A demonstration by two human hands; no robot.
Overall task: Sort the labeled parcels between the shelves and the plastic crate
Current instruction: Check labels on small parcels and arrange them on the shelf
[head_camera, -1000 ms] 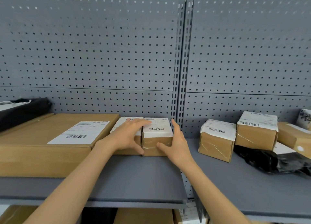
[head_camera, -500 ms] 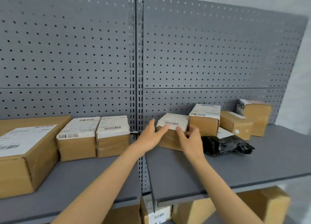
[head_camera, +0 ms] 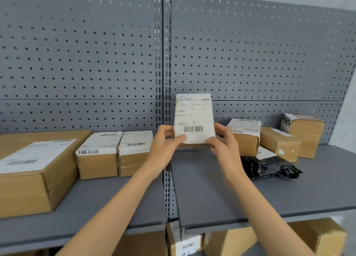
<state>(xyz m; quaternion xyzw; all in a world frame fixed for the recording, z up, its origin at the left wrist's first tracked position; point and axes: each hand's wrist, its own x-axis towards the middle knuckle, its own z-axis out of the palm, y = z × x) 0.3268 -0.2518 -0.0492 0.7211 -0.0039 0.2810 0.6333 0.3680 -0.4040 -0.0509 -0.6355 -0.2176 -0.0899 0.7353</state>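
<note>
I hold a small cardboard parcel (head_camera: 193, 117) tipped up above the right shelf (head_camera: 221, 194), its white barcode label facing me. My left hand (head_camera: 165, 142) grips its lower left edge, thumb on the label. My right hand (head_camera: 221, 142) grips its lower right edge the same way. On the left shelf (head_camera: 86, 203) lie a big flat labeled box (head_camera: 34, 167) and two small labeled boxes (head_camera: 100, 153) (head_camera: 134, 151) side by side. No plastic crate is in view.
Right of my hands the right shelf holds a labeled box (head_camera: 244, 134), two plain cardboard boxes (head_camera: 279, 142) (head_camera: 304, 130) and a crumpled black poly bag (head_camera: 269, 167). A grey pegboard (head_camera: 250, 53) backs both shelves. More cardboard boxes (head_camera: 317, 236) sit on the level below.
Both hands left the two small boxes on the left shelf, moved to the right shelf, took the leftmost small parcel there and lifted it, tilting its label toward me.
</note>
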